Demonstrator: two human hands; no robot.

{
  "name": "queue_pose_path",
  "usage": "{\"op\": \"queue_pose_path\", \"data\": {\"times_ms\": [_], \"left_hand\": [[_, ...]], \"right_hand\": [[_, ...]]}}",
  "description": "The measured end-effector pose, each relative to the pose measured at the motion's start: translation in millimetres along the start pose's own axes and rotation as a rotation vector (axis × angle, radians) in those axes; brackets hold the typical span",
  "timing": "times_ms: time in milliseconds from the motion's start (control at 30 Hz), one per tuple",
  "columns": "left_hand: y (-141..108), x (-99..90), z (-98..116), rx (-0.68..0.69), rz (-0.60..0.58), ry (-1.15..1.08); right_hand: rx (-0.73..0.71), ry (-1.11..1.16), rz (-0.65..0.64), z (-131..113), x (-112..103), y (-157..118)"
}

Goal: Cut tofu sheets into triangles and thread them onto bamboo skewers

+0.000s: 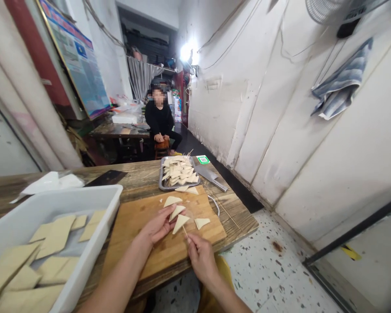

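My right hand pinches the lower end of a thin wooden skewer. A pale triangle of what looks like dried tofu is on the skewer's upper end. My left hand is closed on another tofu triangle, fingertips at its left and lower edges, just above the skewered one. Both hands are over a wooden cutting board. Loose triangles lie on the board, one beyond my left fingers and one to the right.
A metal tray piled with skewered triangles stands behind the board. A cleaver and bare skewers lie to its right. At left, a white bin holds tofu sheets. Beyond the table sits a person.
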State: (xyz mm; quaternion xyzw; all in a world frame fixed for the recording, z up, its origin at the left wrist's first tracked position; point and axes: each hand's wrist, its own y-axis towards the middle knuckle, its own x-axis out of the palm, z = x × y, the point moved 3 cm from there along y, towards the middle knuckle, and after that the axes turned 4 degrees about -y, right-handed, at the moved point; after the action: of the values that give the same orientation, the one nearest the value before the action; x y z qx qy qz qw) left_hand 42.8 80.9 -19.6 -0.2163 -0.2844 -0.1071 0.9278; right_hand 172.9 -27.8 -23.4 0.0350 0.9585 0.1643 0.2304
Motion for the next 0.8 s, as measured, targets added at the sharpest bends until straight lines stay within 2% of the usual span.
{"op": "queue_pose_path", "data": {"times_ms": [167, 433, 633, 733, 800], "left_hand": [[0, -0.2, 0, -0.005, 0.031, 0.015], [-1, 3.7, -3, -0.015, -0.062, 0.015], [-14, 13.0, -9, -0.100, -0.197, 0.068], [-15, 14.4, -6, -0.097, -0.205, 0.072], [-13, 13.3, 2, -0.049, -0.177, 0.006]], "right_hand": [[-0.031, -0.031, 0.029, -3, 1, 1], [-0.036, -0.029, 0.069, -3, 2, 3], [-0.051, -0.039, 0.117, -3, 3, 4], [-0.068, -0.024, 0.124, -3, 3, 2], [-0.066, -0.020, 0.125, -2, 2, -1]]}}
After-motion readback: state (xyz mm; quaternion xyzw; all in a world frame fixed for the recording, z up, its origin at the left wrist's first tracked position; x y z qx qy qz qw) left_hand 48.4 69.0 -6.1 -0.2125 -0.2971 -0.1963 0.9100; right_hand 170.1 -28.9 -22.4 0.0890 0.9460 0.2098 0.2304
